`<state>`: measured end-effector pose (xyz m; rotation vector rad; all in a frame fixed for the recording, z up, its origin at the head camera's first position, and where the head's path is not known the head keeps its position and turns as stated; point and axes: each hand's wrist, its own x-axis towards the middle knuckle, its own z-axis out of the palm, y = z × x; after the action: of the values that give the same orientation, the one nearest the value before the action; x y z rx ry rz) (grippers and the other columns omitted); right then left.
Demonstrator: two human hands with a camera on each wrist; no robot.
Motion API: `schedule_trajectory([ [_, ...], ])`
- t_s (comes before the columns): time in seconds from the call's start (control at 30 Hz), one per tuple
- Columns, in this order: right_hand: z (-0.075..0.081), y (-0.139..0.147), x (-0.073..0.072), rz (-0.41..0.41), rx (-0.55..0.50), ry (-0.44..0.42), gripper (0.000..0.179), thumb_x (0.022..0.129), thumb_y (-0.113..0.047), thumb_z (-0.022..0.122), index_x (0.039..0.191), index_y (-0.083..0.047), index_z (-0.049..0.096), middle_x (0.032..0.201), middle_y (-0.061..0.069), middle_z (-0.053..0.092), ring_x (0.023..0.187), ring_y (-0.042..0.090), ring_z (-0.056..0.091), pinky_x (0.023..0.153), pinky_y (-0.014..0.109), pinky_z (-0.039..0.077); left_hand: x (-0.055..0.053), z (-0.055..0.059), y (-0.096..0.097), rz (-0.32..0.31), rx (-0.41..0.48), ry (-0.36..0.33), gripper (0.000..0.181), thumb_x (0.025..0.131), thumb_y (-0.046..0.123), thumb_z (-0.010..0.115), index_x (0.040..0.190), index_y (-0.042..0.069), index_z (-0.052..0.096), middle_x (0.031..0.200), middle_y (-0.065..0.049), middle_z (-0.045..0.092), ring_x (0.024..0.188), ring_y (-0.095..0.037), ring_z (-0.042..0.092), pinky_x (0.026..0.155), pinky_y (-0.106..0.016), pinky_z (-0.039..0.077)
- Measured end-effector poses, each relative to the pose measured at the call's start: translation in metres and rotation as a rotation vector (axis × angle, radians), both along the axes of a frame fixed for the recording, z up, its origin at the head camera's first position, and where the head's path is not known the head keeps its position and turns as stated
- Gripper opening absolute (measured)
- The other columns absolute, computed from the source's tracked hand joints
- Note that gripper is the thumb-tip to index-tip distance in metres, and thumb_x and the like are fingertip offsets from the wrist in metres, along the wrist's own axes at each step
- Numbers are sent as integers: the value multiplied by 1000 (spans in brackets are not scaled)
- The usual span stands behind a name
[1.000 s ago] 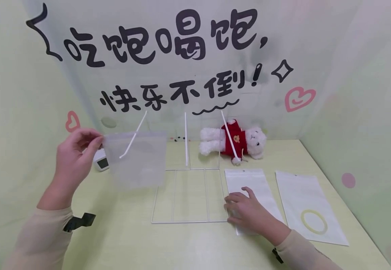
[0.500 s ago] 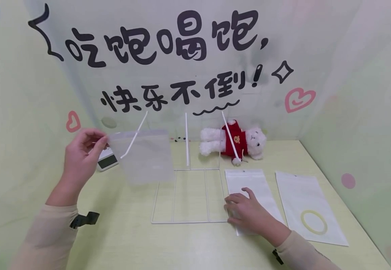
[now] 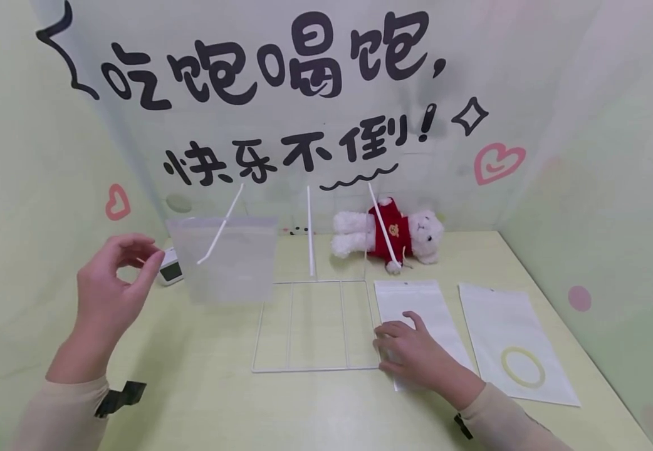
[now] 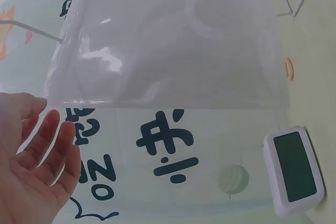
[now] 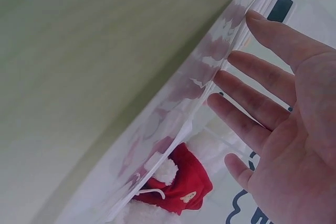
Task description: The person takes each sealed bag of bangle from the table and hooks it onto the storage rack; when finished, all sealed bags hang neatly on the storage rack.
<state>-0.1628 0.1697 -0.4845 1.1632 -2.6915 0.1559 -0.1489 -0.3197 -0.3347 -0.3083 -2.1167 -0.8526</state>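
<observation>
A translucent zip bag (image 3: 233, 269) hangs from the left hook (image 3: 222, 222) of a white wire rack (image 3: 318, 371). A faint round shape shows in the bag (image 4: 173, 51) in the left wrist view. Just left of the bag is my left hand (image 3: 106, 282), its thumb and fingers loosely bent with nothing between them. My right hand (image 3: 417, 351) rests at the right edge of the rack's base, over a flat white zip bag (image 3: 411, 300). In the right wrist view, the right hand's fingers (image 5: 252, 103) are fairly straight, with their tips against the bag's edge.
Further right on the table (image 3: 202, 401) lies another white zip bag (image 3: 490, 319) with a yellow ring (image 3: 522, 368) inside. A white plush bear in a red top (image 3: 391, 232) lies behind the rack. A small white device with a dark screen (image 4: 295, 169) stands at the left.
My left hand has let go of the bag and drawn back left and down. The bag has shifted a little left on the hook. My right hand stays where it was.
</observation>
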Motion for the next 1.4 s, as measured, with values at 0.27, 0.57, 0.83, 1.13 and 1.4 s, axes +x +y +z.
schedule_trajectory([
  [0.27,0,1,0,8,-3,0,35,81,-36,85,110,-17,78,122,3,73,119,24,65,106,63,40,17,-32,7,-78,-135,-75,32,76,-8,83,103,4,71,88,-1,72,83,10,59,75,-3,48],
  [0.57,-1,-2,1,10,0,-15,35,82,-33,84,111,-16,77,124,2,72,119,22,65,106,62,40,26,-84,14,-85,-319,-285,33,78,7,88,105,16,72,94,9,73,82,-6,65,68,-15,55],
  [0.83,-6,-3,0,7,10,-20,35,82,-35,85,111,-17,78,123,1,73,119,21,65,107,62,40,27,-123,36,-122,-482,-506,30,82,26,87,110,24,75,110,12,73,97,-15,70,76,-31,61],
  [1.13,-2,0,-3,-1,2,-27,35,82,-34,84,111,-17,78,124,2,73,119,22,65,107,63,40,24,-157,52,-199,-573,-503,37,76,34,91,109,23,78,119,9,71,112,-16,66,89,-37,62],
  [1.4,0,1,-1,-25,-22,-125,33,86,-31,81,115,-14,77,130,5,70,123,25,63,105,57,46,23,-167,58,-230,-639,-479,42,77,37,89,113,19,78,123,9,71,114,-16,64,93,-39,60],
])
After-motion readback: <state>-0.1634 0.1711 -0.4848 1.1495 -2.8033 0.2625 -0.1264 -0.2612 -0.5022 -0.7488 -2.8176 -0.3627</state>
